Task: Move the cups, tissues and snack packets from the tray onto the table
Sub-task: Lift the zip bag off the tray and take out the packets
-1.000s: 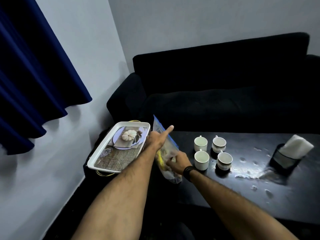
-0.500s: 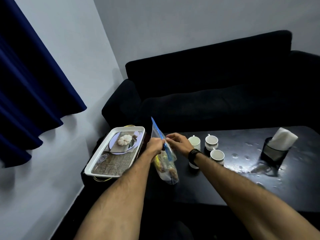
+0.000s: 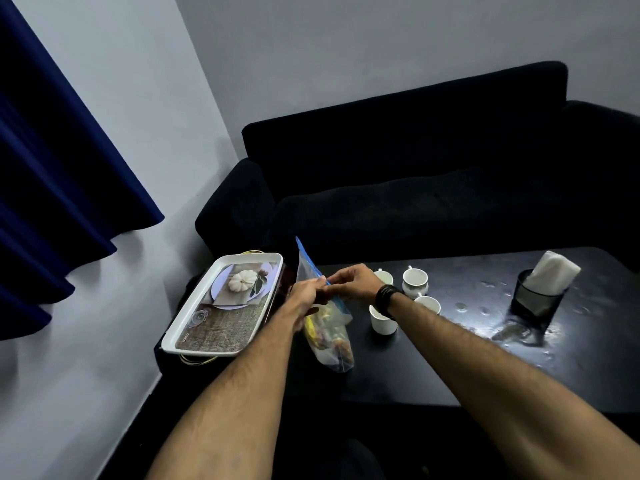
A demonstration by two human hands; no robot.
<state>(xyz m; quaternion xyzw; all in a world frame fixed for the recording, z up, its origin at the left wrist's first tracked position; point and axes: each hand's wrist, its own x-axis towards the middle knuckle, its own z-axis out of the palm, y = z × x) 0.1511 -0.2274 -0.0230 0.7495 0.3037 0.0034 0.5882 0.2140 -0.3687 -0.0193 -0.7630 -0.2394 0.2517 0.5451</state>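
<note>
A clear zip bag of snack packets with a blue seal stands on the black table, just right of the white tray. My left hand and my right hand both pinch the bag's top edge at the blue strip. Several white cups stand on the table behind my right wrist, one partly hidden by it. White tissues stick out of a black mesh holder at the right of the table. The tray shows only its printed picture.
A black sofa runs behind the table. A dark blue curtain hangs at the left against a pale wall. The tray rests on a low dark stand with a yellow wire rim under it. Wet spots glint on the table near the tissue holder.
My right hand rose from the bag's lower side to its top edge and now pinches the seal beside my left hand. My left forefinger, pointing before, has closed onto the bag.
</note>
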